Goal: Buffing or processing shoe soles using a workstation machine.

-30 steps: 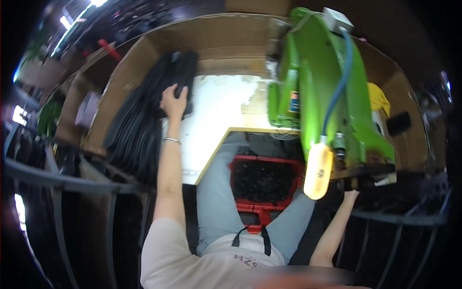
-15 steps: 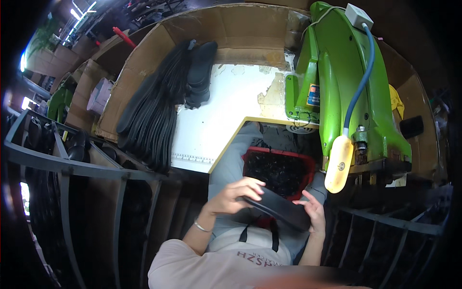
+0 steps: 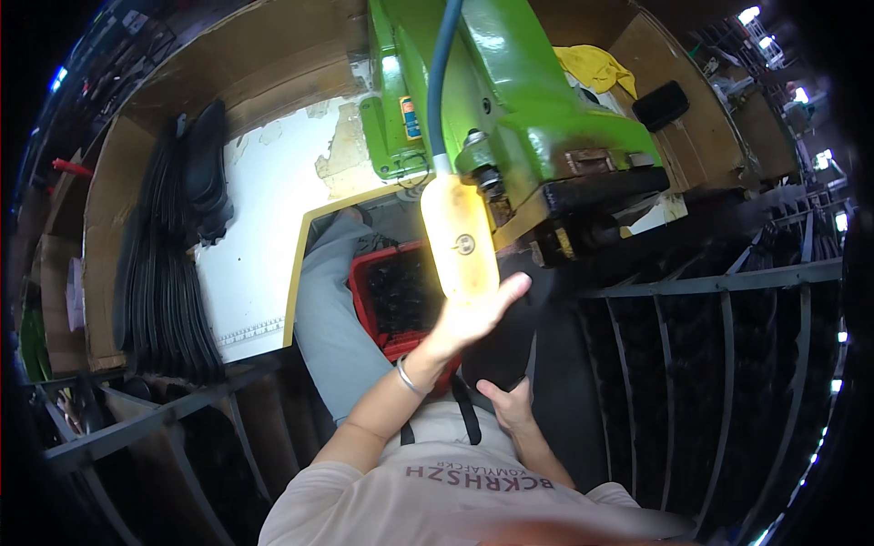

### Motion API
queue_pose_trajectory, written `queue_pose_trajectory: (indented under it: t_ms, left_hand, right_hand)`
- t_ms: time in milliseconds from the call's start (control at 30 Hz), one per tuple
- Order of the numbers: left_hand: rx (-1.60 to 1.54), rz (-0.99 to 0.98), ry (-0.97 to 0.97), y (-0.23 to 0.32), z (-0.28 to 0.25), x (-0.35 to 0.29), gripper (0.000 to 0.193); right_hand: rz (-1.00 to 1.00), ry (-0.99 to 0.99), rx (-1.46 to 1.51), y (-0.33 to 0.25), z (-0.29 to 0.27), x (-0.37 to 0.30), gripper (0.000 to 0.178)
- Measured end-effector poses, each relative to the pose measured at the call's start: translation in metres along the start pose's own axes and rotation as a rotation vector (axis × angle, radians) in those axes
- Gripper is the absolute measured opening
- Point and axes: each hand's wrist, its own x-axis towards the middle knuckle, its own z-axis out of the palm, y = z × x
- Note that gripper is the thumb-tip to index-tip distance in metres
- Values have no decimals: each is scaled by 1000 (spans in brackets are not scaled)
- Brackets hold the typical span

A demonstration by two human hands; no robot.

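A black shoe sole (image 3: 499, 353) is held in front of the green machine (image 3: 510, 82), its far end near the machine's dark working head (image 3: 555, 223). My left hand (image 3: 475, 317) grips the sole from the left, with the thumb stretched across it; the lit lamp covers some of its fingers. Around the sole's near end my right hand (image 3: 513, 403) is closed, thumb on top, other fingers hidden underneath. The oblong yellow-white lamp (image 3: 458, 238) hangs just above my left hand on a blue flexible neck (image 3: 439, 86).
A row of black soles (image 3: 159, 273) stands on the white tabletop (image 3: 259, 218) at left, with a small stack (image 3: 208, 168) beside it. Below lies a red bin (image 3: 362, 296) of black scraps. Cardboard walls (image 3: 246, 50) edge the table. Metal racks (image 3: 710, 284) flank me.
The view has turned right. Both hands have carried the sole from over my lap to the machine's head, turning it lengthwise. The lamp now glows brighter.
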Motion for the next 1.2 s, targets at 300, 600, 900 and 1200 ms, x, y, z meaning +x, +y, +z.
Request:
queue_pose_trajectory:
  t_ms: [300,600,900,1200]
  left_hand:
    - [-370,34,78,-32,1,-16,8]
    - [-379,82,122,-37,-5,-8,17]
    - [-330,128,175,-21,-60,-19,19]
    - [-363,-52,274,-47,-126,-58,13]
  right_hand:
    - [-360,189,-18,-45,-40,-2,58]
    - [-522,218,16,-149,-55,87,36]
    - [-587,27,68,-148,-13,152,44]
    - [-618,-153,-52,-105,37,130,46]
